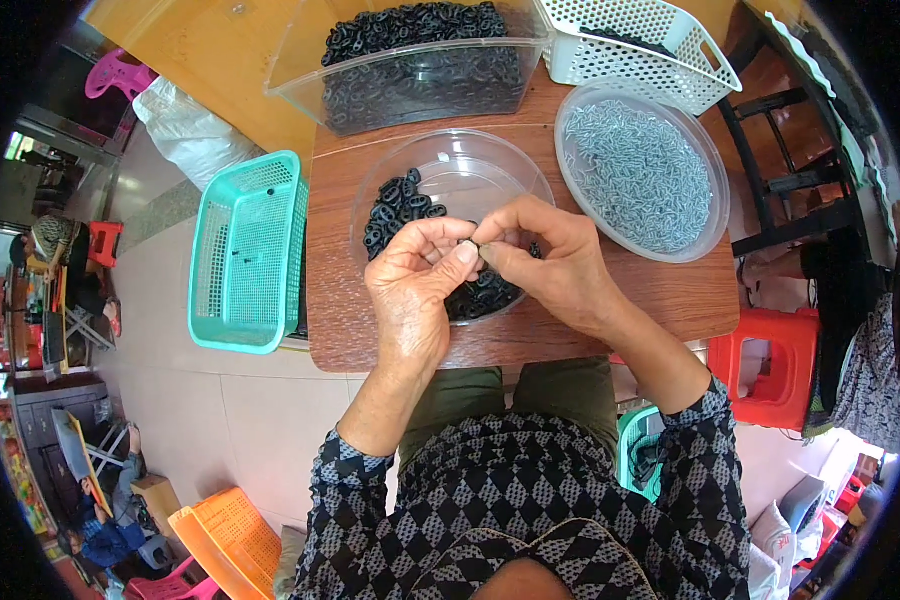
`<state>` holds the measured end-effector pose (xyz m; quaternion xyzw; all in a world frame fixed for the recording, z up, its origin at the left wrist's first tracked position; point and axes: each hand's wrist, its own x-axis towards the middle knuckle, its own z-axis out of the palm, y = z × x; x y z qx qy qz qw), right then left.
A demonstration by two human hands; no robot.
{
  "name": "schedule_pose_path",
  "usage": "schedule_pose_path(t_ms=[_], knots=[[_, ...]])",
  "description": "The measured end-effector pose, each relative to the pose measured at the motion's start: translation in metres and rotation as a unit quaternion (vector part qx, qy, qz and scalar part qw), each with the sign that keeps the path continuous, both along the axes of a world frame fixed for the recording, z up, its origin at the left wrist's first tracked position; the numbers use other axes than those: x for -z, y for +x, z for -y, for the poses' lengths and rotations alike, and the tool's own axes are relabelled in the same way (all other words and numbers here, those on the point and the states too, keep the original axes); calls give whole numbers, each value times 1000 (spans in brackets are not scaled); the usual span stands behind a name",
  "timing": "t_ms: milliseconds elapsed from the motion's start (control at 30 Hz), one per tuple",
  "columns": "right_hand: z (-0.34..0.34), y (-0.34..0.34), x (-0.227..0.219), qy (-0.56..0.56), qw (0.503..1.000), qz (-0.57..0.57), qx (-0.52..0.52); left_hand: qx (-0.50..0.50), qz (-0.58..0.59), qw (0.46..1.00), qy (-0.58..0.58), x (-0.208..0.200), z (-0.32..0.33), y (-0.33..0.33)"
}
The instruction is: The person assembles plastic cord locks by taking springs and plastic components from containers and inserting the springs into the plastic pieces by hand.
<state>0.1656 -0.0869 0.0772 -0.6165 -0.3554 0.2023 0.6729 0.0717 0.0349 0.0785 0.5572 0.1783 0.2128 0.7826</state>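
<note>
Above the near side of a clear round tub (465, 172), my left hand (417, 280) and my right hand (558, 262) meet with fingertips pinched together. Between them is a small dark piece (474, 243), mostly covered by the fingers, so its shape cannot be told. Black plastic pieces with oval outlines and holes (395, 208) are heaped at the tub's left and under my hands. To the right, a translucent round tray (566, 170) is filled with many small silvery screw-like pieces (642, 172).
A clear rectangular bin (300, 75) of black pieces and a white perforated basket (715, 90) line the wooden table's (345, 345) far side. Left of the table is a turquoise basket (202, 318) with a few black bits. A red stool (780, 330) stands at right.
</note>
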Motion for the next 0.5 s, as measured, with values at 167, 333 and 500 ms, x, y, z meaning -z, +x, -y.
schedule_pose_path(t_ms=[167, 333, 500], knots=[[3, -1, 9, 2, 999, 33, 18, 2, 12, 1000, 16, 8, 2, -3], [6, -3, 1, 27, 989, -145, -23, 1, 17, 999, 42, 2, 3, -7], [7, -4, 8, 13, 988, -152, -12, 6, 24, 991, 132, -1, 7, -10]])
